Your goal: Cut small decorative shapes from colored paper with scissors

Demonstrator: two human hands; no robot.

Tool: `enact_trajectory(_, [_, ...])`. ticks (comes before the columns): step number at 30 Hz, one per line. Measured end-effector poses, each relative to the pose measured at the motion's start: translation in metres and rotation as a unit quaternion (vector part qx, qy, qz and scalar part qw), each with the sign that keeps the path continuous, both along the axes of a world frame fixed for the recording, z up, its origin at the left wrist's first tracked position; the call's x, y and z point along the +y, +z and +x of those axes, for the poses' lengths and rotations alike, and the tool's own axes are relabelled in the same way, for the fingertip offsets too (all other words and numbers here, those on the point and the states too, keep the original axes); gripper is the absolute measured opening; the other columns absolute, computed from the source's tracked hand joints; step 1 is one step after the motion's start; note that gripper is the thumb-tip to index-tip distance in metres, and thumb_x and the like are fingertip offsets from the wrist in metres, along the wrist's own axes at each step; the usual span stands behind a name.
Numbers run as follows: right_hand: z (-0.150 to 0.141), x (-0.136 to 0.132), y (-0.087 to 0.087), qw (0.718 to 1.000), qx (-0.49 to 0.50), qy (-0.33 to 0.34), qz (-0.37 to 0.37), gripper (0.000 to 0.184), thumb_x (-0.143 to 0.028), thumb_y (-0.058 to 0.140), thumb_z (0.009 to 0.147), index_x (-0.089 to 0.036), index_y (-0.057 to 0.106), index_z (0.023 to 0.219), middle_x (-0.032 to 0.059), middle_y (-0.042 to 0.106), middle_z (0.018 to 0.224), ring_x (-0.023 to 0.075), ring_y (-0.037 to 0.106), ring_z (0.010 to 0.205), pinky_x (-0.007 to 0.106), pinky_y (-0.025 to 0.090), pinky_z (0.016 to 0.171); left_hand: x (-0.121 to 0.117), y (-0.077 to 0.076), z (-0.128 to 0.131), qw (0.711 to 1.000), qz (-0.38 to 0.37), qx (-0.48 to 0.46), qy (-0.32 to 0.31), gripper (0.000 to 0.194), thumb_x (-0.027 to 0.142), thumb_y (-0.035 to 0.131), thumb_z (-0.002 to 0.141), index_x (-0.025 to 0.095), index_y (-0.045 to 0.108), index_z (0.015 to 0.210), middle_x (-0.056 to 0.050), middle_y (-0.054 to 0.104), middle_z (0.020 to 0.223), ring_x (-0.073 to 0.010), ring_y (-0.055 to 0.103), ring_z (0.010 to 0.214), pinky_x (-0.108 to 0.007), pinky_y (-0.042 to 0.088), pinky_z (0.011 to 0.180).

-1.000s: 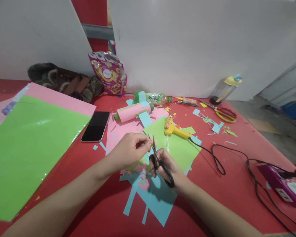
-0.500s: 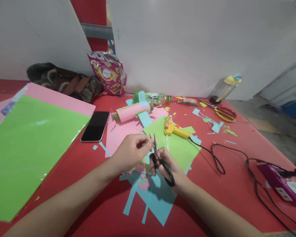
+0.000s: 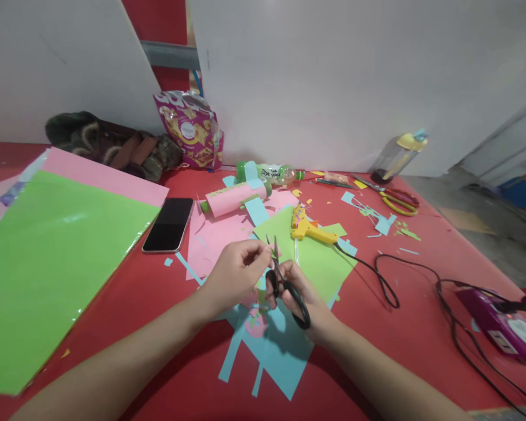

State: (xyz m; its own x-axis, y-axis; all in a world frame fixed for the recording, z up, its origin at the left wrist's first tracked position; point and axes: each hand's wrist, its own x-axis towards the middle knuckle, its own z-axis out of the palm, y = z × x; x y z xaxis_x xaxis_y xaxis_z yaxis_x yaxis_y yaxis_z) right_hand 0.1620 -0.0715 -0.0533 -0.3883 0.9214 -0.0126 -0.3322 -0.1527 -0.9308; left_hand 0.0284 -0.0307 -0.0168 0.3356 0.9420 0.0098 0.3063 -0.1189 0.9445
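In the head view my right hand (image 3: pixel 304 295) has its fingers through the black handles of a pair of scissors (image 3: pixel 296 301); the blades point up and stand slightly apart. My left hand (image 3: pixel 240 266) is closed in a pinch close beside the blades. A small scrap of pink and green shows at its fingertips, too small to make out well. Below both hands lie a blue paper sheet (image 3: pixel 284 362) with cut strips and a round pink paper piece (image 3: pixel 256 323) with green bits on it. Beyond them is a light green sheet (image 3: pixel 328 275).
A yellow glue gun (image 3: pixel 313 230) lies on the green sheet, its cord running right to a purple power strip (image 3: pixel 499 324). Left are a phone (image 3: pixel 168 225) and packed green paper (image 3: pixel 61 263). A paper-wrapped bottle (image 3: pixel 236 197) and red-yellow scissors (image 3: pixel 398 202) lie farther back.
Both hands stay almost in place. The scissor blades look a little wider apart than before, and the view has shifted very slightly.
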Motion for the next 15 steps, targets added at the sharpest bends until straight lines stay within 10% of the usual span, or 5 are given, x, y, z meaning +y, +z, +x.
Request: enact_trajectory(15, [0.0026, 0.0004, -0.0015, 1.0, 0.012, 0.013, 0.003, 0.039, -0.049, 0.058, 0.067, -0.02, 0.034, 0.078, -0.0032, 0.044, 0.068, 0.0078, 0.042, 0.055, 0.023, 0.032, 0.054, -0.0011, 0.0025, 0.0021, 0.999, -0.033, -0.031, -0.003, 0.025, 0.025, 0.041, 0.074, 0.016, 0.043, 0.052, 0.004, 0.047, 0.045, -0.0076, 0.046, 0.044, -0.018, 0.033, 0.043])
